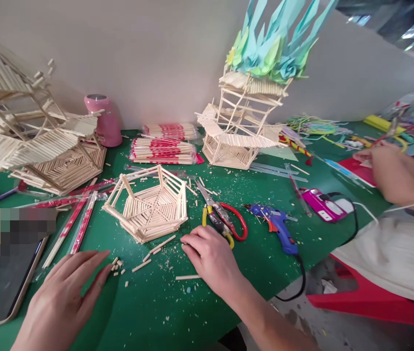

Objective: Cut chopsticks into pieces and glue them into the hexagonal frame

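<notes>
My left hand is at the lower left, thumb and fingers apart, beside a small pile of cut stick pieces. Nothing shows between its fingers. My right hand is right of centre, thumb and forefinger nearly together; whether something tiny sits between them is too small to tell. Beyond my hands stands a low wooden-stick frame with a web-like floor. Short loose sticks lie between my hands. Red-handled scissors and yellow-handled pliers lie just past my right hand.
A blue glue gun and pink power strip lie right. Stick buildings stand behind, near bagged sticks and a pink bottle. A tablet lies left. Another person's arm rests at the right.
</notes>
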The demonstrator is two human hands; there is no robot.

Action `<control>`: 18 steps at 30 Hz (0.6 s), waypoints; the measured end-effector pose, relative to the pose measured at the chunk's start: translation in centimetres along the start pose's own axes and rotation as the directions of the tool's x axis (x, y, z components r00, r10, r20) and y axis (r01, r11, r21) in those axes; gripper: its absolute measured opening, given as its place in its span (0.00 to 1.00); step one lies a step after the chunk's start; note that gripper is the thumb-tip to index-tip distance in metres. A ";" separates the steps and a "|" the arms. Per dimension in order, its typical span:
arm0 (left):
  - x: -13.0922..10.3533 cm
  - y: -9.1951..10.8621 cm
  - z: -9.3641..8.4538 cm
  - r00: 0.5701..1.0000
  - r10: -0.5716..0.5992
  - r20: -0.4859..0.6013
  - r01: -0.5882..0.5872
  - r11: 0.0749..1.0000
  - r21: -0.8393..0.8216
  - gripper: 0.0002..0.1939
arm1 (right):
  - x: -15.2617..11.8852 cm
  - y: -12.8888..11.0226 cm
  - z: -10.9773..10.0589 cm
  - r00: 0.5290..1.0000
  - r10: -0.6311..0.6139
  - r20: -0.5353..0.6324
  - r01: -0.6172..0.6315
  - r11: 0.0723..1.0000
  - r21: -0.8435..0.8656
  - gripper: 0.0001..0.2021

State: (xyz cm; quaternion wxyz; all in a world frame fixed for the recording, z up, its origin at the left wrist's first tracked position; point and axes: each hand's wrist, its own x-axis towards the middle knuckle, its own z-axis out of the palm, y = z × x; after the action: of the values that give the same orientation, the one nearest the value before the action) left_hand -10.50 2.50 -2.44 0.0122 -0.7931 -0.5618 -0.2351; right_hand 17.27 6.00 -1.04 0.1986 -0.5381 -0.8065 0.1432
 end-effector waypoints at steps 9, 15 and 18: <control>2.0 3.1 0.8 0.993 0.089 -0.075 -0.102 0.974 -0.201 0.12 | 0.3 -0.2 0.2 1.000 -0.005 -0.007 0.004 0.997 -0.079 0.08; 3.1 4.7 0.7 0.982 0.143 -0.121 -0.170 0.955 -0.245 0.11 | 0.5 0.8 -0.7 0.995 0.009 -0.095 -0.009 1.000 -0.001 0.10; 3.2 5.2 0.7 0.982 0.141 -0.124 -0.169 0.953 -0.252 0.10 | 1.2 2.1 -1.7 0.987 0.041 -0.155 -0.047 0.998 -0.034 0.09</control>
State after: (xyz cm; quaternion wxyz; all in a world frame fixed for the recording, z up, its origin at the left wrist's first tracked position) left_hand -4.73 3.62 -0.53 -0.0446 -0.8161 -0.4604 -0.3464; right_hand 19.40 7.92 -0.33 0.2471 -0.5688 -0.7792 0.0902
